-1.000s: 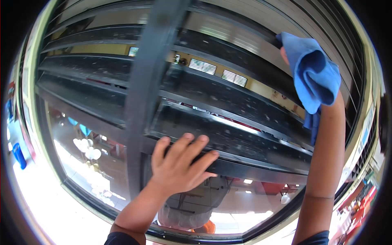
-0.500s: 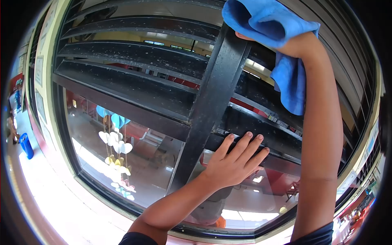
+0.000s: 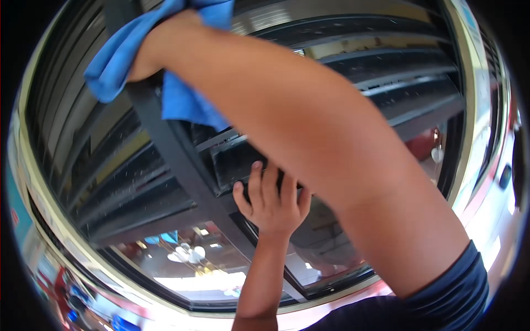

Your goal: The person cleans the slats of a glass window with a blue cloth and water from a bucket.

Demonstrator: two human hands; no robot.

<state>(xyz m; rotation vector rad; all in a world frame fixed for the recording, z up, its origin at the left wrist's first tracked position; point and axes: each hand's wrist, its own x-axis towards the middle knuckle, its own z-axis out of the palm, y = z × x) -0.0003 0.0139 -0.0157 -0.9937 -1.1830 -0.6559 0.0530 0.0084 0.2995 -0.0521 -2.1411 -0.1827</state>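
My right hand (image 3: 160, 47) is high at the left of the head view, wrapped in a blue cloth (image 3: 113, 60) against the dark upright bar of the window frame (image 3: 171, 143). The cloth covers most of its fingers, and a loose flap hangs below the wrist. Lower down, my left hand (image 3: 271, 207) rests with spread fingers on the dark crossbar and the lowest louver slat (image 3: 237, 165). My right forearm passes in front and hides part of the slats and some left fingertips.
Dusty dark louver slats (image 3: 408, 66) run on both sides of the upright. Glass panes below show a hanging string of paper hearts (image 3: 187, 254) and reflections. A cream wall edge (image 3: 464, 105) borders the window at right.
The view has swung and tilted. My right hand with the cloth now appears at upper left instead of upper right, its arm crossing the view. My left hand stays low by the crossbar.
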